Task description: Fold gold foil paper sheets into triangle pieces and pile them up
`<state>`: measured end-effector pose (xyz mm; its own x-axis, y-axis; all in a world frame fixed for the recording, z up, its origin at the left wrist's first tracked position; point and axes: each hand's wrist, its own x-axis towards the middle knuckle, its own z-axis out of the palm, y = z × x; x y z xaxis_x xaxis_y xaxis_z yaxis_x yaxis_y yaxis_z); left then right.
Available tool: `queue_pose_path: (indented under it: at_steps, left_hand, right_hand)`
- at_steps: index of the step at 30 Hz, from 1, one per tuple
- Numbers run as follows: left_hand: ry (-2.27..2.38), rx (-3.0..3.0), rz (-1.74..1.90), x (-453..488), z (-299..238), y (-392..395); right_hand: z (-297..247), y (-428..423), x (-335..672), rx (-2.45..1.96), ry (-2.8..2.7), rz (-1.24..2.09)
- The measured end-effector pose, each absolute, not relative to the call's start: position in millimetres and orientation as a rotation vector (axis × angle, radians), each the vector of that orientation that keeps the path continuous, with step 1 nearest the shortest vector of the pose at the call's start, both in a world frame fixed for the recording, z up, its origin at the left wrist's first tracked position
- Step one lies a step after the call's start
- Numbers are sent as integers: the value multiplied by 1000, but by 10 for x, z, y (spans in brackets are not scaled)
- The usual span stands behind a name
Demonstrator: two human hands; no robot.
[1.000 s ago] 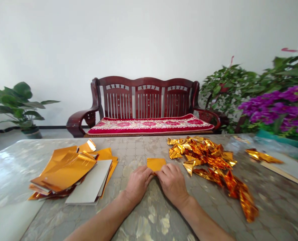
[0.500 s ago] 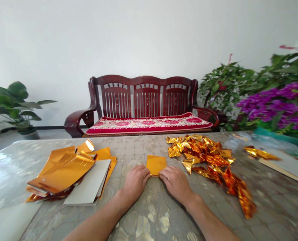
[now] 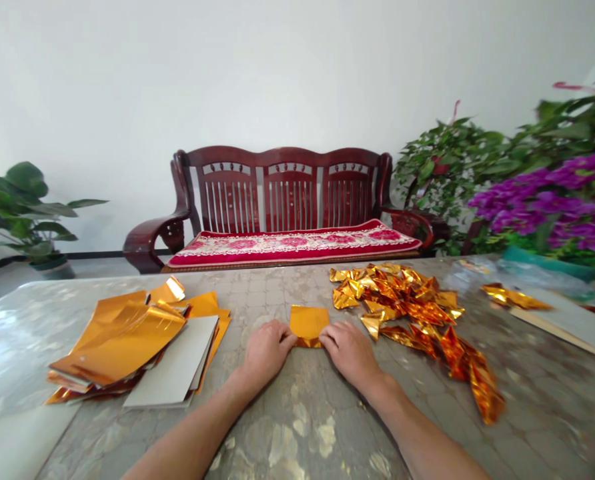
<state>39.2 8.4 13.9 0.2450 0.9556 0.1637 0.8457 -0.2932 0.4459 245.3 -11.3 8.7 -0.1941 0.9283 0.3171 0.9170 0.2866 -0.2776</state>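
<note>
A small sheet of gold foil paper [image 3: 309, 321] lies on the table between my hands, its near edge folded up into a shiny strip. My left hand [image 3: 269, 347] pinches the near left corner between thumb and fingers. At the near right corner, my right hand [image 3: 348, 348] grips the same strip. Left of my hands is a loose stack of gold foil paper [image 3: 127, 337], with pale backs showing on some sheets. To the right lies a heap of folded gold foil pieces [image 3: 402, 293], pointed and shiny, with a string of them trailing toward me.
The patterned table [image 3: 277, 427] spans the foreground. A wooden bench [image 3: 287, 160] with a red floral cover [image 3: 297, 243] stands behind it. Purple flowers [image 3: 552, 200], a clear plastic bag [image 3: 542, 277] and a pale board [image 3: 572, 317] are at right. A potted plant [image 3: 22, 207] is at left.
The near edge of the sheet between my hands now shows a wider shiny folded strip. Both hands keep their grip at the corners. The whole view has shifted slightly.
</note>
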Motion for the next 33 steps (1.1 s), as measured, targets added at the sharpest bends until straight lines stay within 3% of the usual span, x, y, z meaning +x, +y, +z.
queue_pose_path:
  at_steps: [24, 33]
  left_hand:
    - [1836, 2285, 526, 409, 157, 120]
    - [1473, 2512, 732, 404, 83, 78]
  right_hand:
    - [102, -81, 2420, -1764, -2145, -19]
    - [93, -98, 2415, -1732, -2184, -96]
